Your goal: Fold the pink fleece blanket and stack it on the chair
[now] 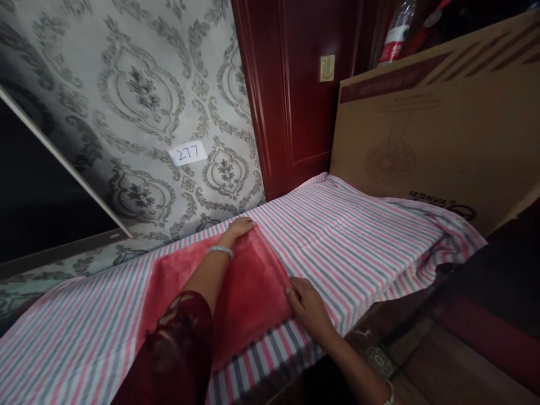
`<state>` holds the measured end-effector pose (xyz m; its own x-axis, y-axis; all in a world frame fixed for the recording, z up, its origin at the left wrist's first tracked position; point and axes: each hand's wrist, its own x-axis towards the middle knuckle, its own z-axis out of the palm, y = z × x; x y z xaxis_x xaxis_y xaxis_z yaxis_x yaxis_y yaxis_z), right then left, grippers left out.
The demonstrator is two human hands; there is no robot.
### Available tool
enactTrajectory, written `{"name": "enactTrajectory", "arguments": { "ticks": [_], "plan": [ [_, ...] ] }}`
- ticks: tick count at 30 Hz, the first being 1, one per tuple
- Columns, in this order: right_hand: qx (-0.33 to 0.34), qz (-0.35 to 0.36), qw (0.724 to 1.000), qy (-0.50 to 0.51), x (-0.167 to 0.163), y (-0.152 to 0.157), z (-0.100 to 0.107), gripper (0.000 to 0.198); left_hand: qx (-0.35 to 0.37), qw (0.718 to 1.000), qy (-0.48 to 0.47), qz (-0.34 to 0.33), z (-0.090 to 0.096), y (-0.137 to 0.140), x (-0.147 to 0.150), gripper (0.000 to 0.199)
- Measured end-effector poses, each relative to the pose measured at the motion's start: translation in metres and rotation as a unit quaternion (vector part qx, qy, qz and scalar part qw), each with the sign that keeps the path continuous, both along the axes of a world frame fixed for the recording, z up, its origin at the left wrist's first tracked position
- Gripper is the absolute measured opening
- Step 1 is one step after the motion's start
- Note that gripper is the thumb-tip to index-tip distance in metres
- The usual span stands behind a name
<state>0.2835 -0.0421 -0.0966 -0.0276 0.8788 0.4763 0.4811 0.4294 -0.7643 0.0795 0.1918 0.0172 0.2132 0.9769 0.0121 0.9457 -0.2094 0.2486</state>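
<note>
A red plush cloth (257, 287) lies flat over a pink, grey and white striped sheet (350, 225). My left hand (242, 226) reaches across it and grips its far right corner, close to the wall. At the near right corner, my right hand (310, 306) pinches the same cloth between thumb and fingers. The cloth's right edge runs fairly straight between the two hands. Part of its left side is hidden under my left forearm and dark red lace sleeve.
Behind the sheet stands a patterned wall with a paper label (188, 152) reading 277. A dark screen (46, 191) is at left. A dark red door (304, 95), a large cardboard box (442, 124) and a bottle (395, 36) are at right. Tiled floor (379, 360) shows below.
</note>
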Motion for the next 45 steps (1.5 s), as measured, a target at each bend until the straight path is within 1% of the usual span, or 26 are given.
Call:
{"name": "enactTrajectory", "arguments": {
  "ticks": [2, 5, 12, 17, 21, 24, 27, 30, 33, 36, 38, 41, 45],
  "plan": [
    [0.004, -0.004, 1.0, -0.002, 0.0, 0.0, -0.002, 0.03, -0.028, 0.999, 0.022, -0.007, 0.001, 0.01, 0.007, 0.035],
    [0.004, -0.01, 1.0, 0.0, 0.0, 0.0, -0.005, 0.03, -0.053, 0.997, 0.053, -0.008, -0.002, 0.021, 0.015, 0.034],
    [0.008, -0.006, 1.0, 0.007, 0.0, 0.0, -0.012, 0.03, -0.027, 0.996, 0.086, 0.03, -0.025, 0.032, 0.015, 0.037],
    [0.004, -0.007, 1.0, 0.009, 0.0, -0.001, -0.011, 0.029, -0.025, 0.994, 0.088, 0.057, -0.043, 0.036, 0.014, 0.037],
    [-0.007, 0.001, 1.0, 0.003, 0.001, -0.001, -0.006, 0.028, -0.022, 0.995, 0.076, 0.052, -0.048, 0.04, 0.015, 0.037],
    [-0.003, -0.003, 1.0, 0.009, 0.001, -0.002, -0.004, 0.027, -0.005, 0.998, 0.062, 0.032, -0.042, 0.037, 0.014, 0.036],
    [0.002, -0.005, 1.0, 0.011, 0.001, -0.001, -0.005, 0.028, 0.029, 0.998, 0.046, -0.013, -0.025, 0.029, 0.01, 0.027],
    [0.005, -0.008, 1.0, 0.013, 0.001, 0.0, -0.007, 0.03, 0.054, 0.994, 0.041, -0.084, -0.005, 0.018, 0.005, 0.038],
    [0.004, -0.002, 1.0, 0.011, 0.001, 0.0, -0.007, 0.03, 0.027, 0.983, 0.068, -0.167, 0.01, 0.006, 0.002, 0.038],
    [0.001, 0.002, 1.0, 0.01, 0.001, 0.0, -0.004, 0.03, 0.002, 0.968, 0.113, -0.226, 0.014, -0.006, 0.003, 0.039],
    [0.001, 0.002, 1.0, 0.009, 0.001, 0.0, -0.002, 0.03, 0.007, 0.959, 0.142, -0.243, 0.013, -0.013, 0.006, 0.039],
    [-0.003, 0.004, 1.0, 0.008, 0.001, -0.001, 0.0, 0.031, 0.029, 0.951, 0.182, -0.249, 0.015, -0.019, 0.013, 0.032],
    [-0.007, 0.003, 1.0, 0.004, 0.001, -0.002, 0.001, 0.03, 0.06, 0.945, 0.211, -0.243, 0.024, -0.017, 0.02, 0.023]
  ]
}}
